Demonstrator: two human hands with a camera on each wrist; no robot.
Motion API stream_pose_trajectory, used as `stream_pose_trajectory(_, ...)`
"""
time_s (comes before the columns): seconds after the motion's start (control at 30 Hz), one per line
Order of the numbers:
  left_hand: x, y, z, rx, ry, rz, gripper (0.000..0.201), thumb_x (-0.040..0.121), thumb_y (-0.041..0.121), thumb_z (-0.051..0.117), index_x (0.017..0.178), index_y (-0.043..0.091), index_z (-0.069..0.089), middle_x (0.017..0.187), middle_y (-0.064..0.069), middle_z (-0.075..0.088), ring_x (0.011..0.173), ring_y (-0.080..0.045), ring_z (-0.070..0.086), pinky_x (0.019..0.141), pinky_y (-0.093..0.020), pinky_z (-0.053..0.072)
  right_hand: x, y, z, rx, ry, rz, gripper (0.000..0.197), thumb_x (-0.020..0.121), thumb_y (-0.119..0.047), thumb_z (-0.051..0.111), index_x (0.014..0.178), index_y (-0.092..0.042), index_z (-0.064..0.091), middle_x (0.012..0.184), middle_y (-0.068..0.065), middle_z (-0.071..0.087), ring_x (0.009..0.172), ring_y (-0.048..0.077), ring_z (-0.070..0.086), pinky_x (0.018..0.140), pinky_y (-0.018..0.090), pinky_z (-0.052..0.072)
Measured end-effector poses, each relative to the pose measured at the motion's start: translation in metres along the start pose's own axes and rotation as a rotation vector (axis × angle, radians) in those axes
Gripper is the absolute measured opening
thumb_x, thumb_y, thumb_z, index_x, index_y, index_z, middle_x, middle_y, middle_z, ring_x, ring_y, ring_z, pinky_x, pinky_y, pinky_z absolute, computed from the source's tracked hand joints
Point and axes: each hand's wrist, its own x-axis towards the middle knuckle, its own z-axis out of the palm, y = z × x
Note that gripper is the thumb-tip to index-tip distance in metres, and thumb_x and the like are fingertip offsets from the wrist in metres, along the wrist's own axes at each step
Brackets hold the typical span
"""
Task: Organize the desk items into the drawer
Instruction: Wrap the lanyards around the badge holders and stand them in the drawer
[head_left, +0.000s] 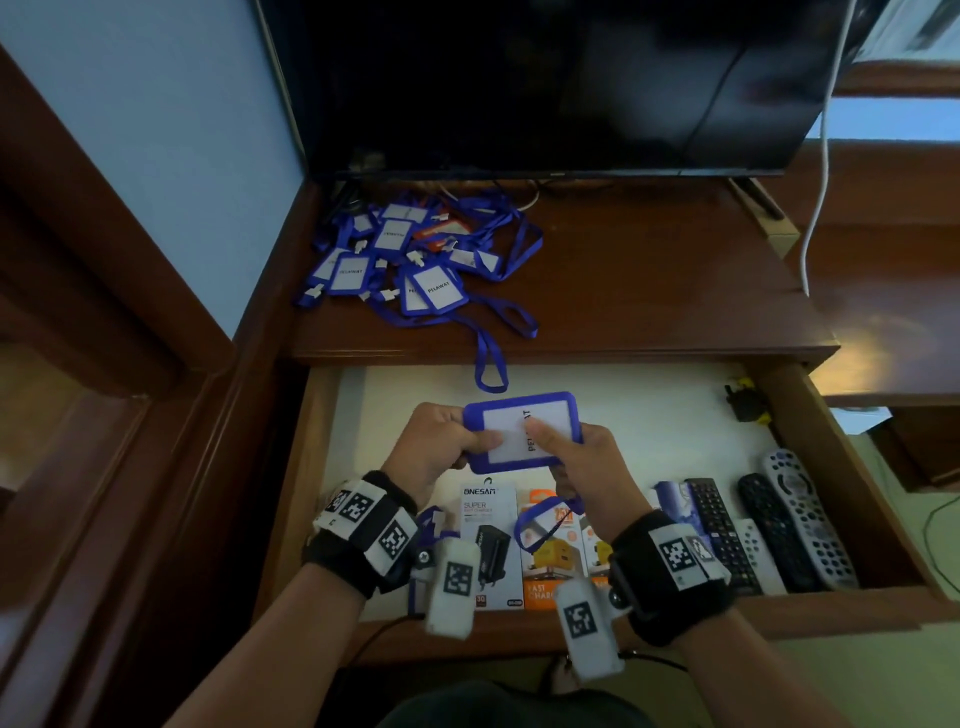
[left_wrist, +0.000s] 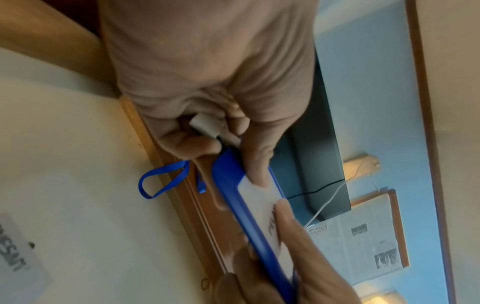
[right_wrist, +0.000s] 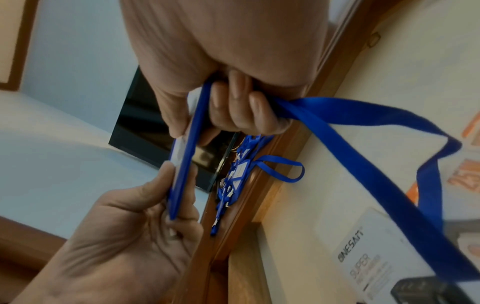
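Note:
A blue badge holder (head_left: 511, 418) with a white card is held flat over the open drawer (head_left: 649, 415), between both hands. My left hand (head_left: 470, 441) pinches its left end, thumb on top, and also grips the white clip (left_wrist: 205, 125). My right hand (head_left: 558, 452) pinches the right end, thumb on the card. Its lower fingers curl round the blue lanyard (right_wrist: 363, 144), which loops down over the boxes. A pile of several more blue badge holders (head_left: 415, 254) with tangled lanyards lies at the desk's back left.
One lanyard loop (head_left: 491, 364) hangs off the desk edge into the drawer. The drawer's front row holds charger boxes (head_left: 488, 540) and several remote controls (head_left: 774, 530). A black and yellow item (head_left: 745, 402) sits at its back right. A television (head_left: 545, 78) stands behind the pile.

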Motion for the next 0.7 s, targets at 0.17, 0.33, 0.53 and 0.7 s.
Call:
stream_pose_trajectory(0.17,0.003,-0.006,0.016,-0.126,0.14,0.038,0.014,0.079,0.004,0.073,0.074,0.016,0.069,0.064,-0.001,0.066,0.053,-0.011,0.048,0.054,-0.02,0.04,0.001,0.005,-0.001,0.146,-0.006,0.038,0.023,0.089,-0.025,0.065,0.077,-0.013,0.049,0.053,-0.001,0.03,0.044,0.01,0.023,0.042,0.024,0.022)
stream_pose_trajectory(0.33,0.006,-0.011,0.028,-0.215,0.298,0.082,0.011,0.082,0.005,0.071,0.078,0.015,0.069,0.061,0.007,0.064,0.044,0.003,0.049,0.048,-0.012,0.039,-0.003,0.009,0.006,0.12,-0.042,0.034,0.011,0.089,-0.008,0.06,0.08,-0.005,0.054,0.053,0.003,0.029,0.043,0.012,0.021,0.044,0.025,0.02)
stream_pose_trajectory(0.53,0.011,-0.03,0.039,0.072,0.324,0.142,0.006,0.077,0.018,0.073,0.072,0.016,0.071,0.069,0.001,0.07,0.067,-0.017,0.063,0.067,-0.031,0.052,0.0,0.003,0.013,0.093,-0.07,0.071,0.025,0.092,-0.007,0.049,0.068,-0.005,0.055,0.045,0.002,0.028,0.039,0.013,0.019,0.044,0.024,0.016)
stream_pose_trajectory(0.7,0.015,-0.04,0.036,0.45,0.19,0.188,0.01,0.079,0.015,0.063,0.087,0.017,0.068,0.081,-0.002,0.07,0.08,-0.024,0.064,0.076,-0.038,0.053,0.005,-0.004,0.006,0.059,-0.146,0.061,0.036,0.098,-0.013,0.044,0.066,-0.005,0.059,0.044,0.001,0.029,0.037,0.011,0.021,0.045,0.024,0.016)
